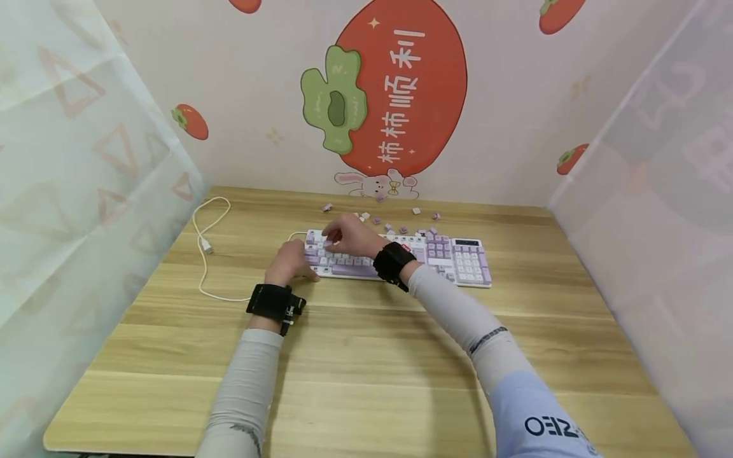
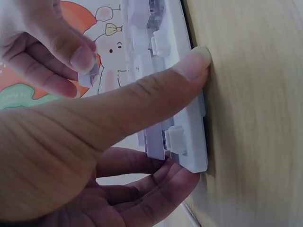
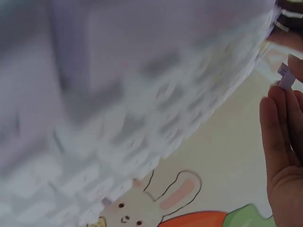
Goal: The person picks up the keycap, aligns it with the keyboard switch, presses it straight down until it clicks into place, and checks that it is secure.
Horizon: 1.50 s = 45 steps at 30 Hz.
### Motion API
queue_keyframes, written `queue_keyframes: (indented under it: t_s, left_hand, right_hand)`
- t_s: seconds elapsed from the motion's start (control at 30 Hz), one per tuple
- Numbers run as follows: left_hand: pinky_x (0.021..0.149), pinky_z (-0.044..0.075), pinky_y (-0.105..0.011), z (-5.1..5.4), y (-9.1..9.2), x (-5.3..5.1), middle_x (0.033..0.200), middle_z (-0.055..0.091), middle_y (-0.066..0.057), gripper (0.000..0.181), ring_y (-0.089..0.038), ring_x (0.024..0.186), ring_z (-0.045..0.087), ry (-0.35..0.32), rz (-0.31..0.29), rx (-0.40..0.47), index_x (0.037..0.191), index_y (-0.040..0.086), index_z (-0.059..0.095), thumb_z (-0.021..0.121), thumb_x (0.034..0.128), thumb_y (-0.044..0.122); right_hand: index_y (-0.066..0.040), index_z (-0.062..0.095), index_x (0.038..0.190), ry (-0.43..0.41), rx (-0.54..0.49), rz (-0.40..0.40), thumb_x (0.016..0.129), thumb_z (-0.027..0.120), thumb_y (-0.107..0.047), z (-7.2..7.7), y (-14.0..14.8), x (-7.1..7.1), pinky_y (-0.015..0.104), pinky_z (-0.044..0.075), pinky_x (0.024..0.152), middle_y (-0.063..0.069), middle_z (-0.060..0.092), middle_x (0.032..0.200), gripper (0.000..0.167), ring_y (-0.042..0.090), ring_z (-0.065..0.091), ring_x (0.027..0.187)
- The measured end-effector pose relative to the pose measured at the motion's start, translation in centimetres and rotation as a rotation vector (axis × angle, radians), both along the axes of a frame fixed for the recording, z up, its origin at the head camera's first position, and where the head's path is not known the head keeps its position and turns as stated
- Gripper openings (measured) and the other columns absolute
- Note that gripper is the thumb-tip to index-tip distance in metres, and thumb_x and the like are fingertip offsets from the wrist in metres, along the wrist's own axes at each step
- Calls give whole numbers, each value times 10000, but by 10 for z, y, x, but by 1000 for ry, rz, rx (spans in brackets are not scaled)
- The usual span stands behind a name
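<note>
A white and lilac keyboard point(image 1: 355, 270) lies on the wooden table, with some key positions bare of caps. At its left end my left hand point(image 1: 286, 262) grips the frame. The left wrist view shows that thumb point(image 2: 147, 92) along the front edge and the other fingers curled at the end. Above the keyboard's left part, my right hand point(image 1: 356, 236) pinches a small lilac keycap point(image 2: 87, 77) between thumb and fingertips. In the right wrist view the same keycap point(image 3: 286, 79) is held off the keys, and much of the near keyboard is blurred.
Several loose lilac and white keycaps, one white keycap point(image 1: 416, 210) among them, are scattered behind the keyboard. A white cable point(image 1: 202, 273) with a USB plug point(image 1: 207, 246) loops on the left. Printed curtains point(image 1: 658, 210) enclose the wooden table point(image 1: 366, 362) at the sides and back.
</note>
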<state>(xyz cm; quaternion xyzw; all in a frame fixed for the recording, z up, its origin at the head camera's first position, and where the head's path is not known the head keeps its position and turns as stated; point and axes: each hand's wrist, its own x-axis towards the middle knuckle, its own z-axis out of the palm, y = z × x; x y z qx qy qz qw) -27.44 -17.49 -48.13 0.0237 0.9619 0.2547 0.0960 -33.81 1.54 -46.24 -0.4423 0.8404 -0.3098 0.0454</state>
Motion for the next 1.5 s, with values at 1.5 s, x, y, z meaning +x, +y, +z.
queue_keyframes:
  t_s: [1.5]
  left_hand:
    - [562, 398, -288, 2, -18, -2, 771, 546, -75, 246, -217, 679, 504, -21, -167, 42, 801, 32, 587, 818, 721, 52]
  right_hand:
    - [-160, 804, 808, 359, 267, -169, 862, 689, -25, -26, -66, 49, 286, 488, 781, 4, 713, 967, 186, 191, 594, 876]
